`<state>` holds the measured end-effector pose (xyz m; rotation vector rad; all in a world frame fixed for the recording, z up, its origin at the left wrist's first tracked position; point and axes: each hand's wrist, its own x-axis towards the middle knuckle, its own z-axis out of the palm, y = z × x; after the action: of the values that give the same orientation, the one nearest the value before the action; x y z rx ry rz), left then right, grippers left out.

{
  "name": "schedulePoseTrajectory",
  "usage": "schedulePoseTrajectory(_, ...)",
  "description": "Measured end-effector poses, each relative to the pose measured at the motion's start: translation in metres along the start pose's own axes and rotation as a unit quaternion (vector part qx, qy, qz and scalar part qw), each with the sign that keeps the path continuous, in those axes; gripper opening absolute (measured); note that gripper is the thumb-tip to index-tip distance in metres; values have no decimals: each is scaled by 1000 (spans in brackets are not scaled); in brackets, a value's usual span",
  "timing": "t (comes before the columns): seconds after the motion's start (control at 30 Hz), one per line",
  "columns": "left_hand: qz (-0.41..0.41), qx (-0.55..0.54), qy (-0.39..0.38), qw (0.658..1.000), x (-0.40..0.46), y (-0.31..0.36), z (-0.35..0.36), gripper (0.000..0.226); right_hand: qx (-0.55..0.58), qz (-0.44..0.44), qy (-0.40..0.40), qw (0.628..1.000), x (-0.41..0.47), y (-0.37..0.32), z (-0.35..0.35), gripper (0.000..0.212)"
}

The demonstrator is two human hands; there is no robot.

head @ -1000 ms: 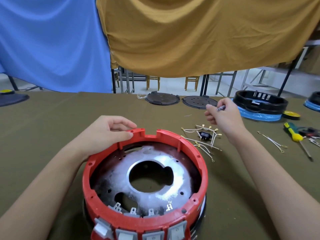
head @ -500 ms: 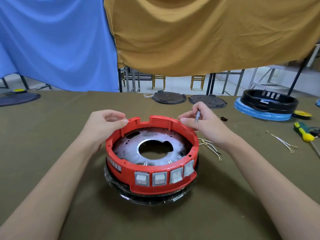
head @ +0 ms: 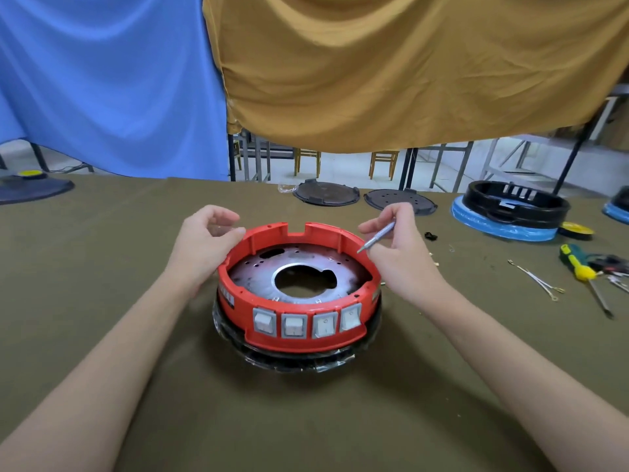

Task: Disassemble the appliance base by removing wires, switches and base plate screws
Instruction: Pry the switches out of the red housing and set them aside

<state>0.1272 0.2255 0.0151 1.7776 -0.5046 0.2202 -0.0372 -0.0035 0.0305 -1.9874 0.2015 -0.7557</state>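
Olive-covered table (head: pixel 102 301) bears red appliance base (head: pixel 299 321), screwdriver (head: pixel 578 267).

A workshop: cloth-covered bench (head: pixel 102 335), screwdriver (head: pixel 578 267), loose wires (head: pixel 536 279), stripped appliance bases (head: pixel 510 212).

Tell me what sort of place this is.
Probably a makeshift workshop for dismantling appliances: a cloth-covered table holds the red appliance base, another black base, loose wires and a screwdriver; hung sheets screen the room behind.
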Motion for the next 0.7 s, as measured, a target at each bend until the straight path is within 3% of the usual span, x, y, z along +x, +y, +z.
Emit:
schedulePoseTrajectory(0.13,89,16,28,995,-5,5,1,7,63,-23,20,998,-28,11,0,28)
schedulePoseTrajectory(0.27,168,-21,-89,981,-32,30,-2,30,42,-55,-22,997,-35,12,-3,27)
schedulePoseTrajectory(0.33,227,37,-169,958,-48,44,-6,35,15,-68,-46,996,-35,14,-5,31)
schedulePoseTrajectory(0.4,295,140,-239,914,-65,50,-7,33,3,-71,-58,996,-33,18,-6,31)
schedulePoseTrajectory(0.53,397,323,-219,831,-93,43,0,44,21,-65,-63,996,-28,26,-3,29)
schedulePoseTrajectory(0.63,420,356,-233,802,-84,41,2,45,-2,-68,-51,996,-26,27,-1,28)
schedulePoseTrajectory(0.7,395,340,-258,813,-72,41,-1,42,-15,-71,-43,996,-26,27,-2,28)
